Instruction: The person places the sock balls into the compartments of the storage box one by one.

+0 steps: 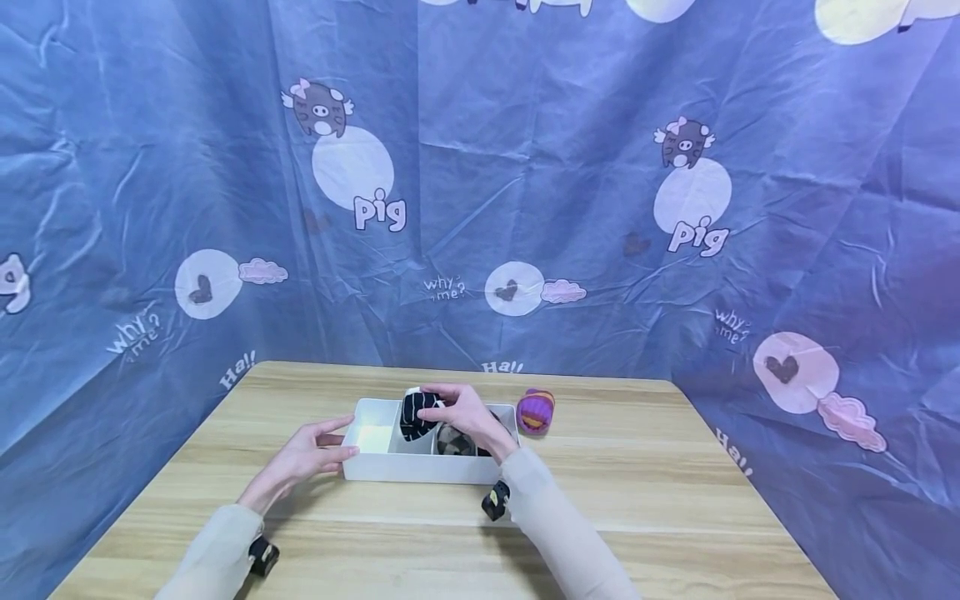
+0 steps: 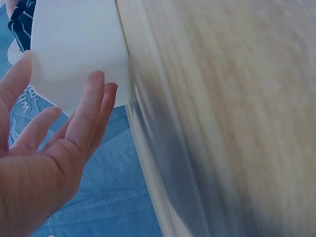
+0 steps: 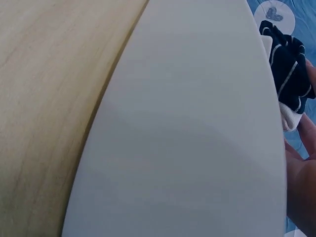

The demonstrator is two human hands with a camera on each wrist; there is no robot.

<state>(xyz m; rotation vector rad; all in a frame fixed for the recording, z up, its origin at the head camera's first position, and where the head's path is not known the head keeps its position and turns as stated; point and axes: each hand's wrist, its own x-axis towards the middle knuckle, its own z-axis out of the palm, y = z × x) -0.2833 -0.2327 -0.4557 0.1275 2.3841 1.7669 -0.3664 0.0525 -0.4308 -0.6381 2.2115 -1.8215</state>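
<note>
A long white box (image 1: 427, 469) with compartments stands on the table. Over its middle, my right hand (image 1: 468, 415) pinches a rolled black sock (image 1: 417, 415) with white stripes and pale edges. The right wrist view shows this striped sock (image 3: 289, 71) above the rim, with part of the hand out of frame. At the box's left end, my left hand (image 1: 307, 454) touches the wall with spread, mostly straight fingers (image 2: 86, 111). A brown-and-grey patterned roll (image 1: 453, 442) lies in a compartment under the right hand. Dark contents farther right are partly hidden by that hand.
A purple rolled sock (image 1: 536, 412) with orange stripes lies on the wooden table (image 1: 637, 492), just beyond the box's right end. The leftmost compartment (image 1: 373, 437) shows its bare white floor. A blue printed curtain (image 1: 480, 200) hangs behind and along both sides.
</note>
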